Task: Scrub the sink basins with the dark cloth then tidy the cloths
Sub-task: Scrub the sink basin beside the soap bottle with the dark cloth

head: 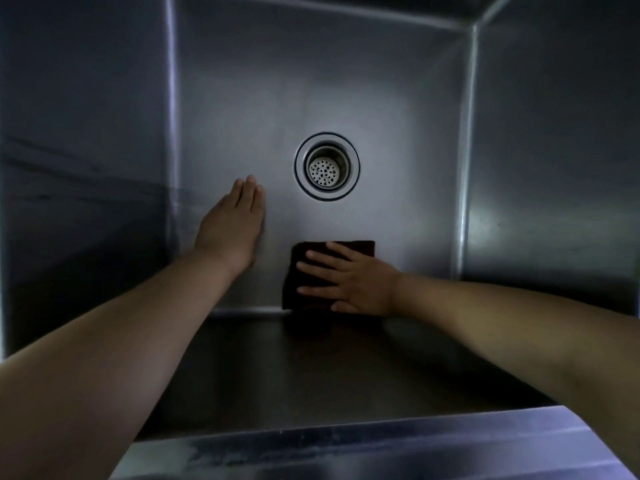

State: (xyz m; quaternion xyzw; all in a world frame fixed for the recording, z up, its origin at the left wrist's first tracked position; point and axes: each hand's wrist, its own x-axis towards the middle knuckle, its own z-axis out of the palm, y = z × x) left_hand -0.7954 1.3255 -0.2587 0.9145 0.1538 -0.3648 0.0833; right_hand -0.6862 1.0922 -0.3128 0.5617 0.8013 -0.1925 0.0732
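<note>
— Where's the cloth (301, 271)?
— Dark, folded square, flat on the sink (242, 98) floor by the near wall, under the right hand (349, 280), fingers spread.
— Left hand (230, 225)?
— Flat, fingers together, empty.

One steel sink basin (381, 98) is in view, with one round drain strainer (326, 167) in its floor. One dark cloth (304, 268) lies there. Two hands show: left hand (232, 226) and right hand (353, 278).
</note>
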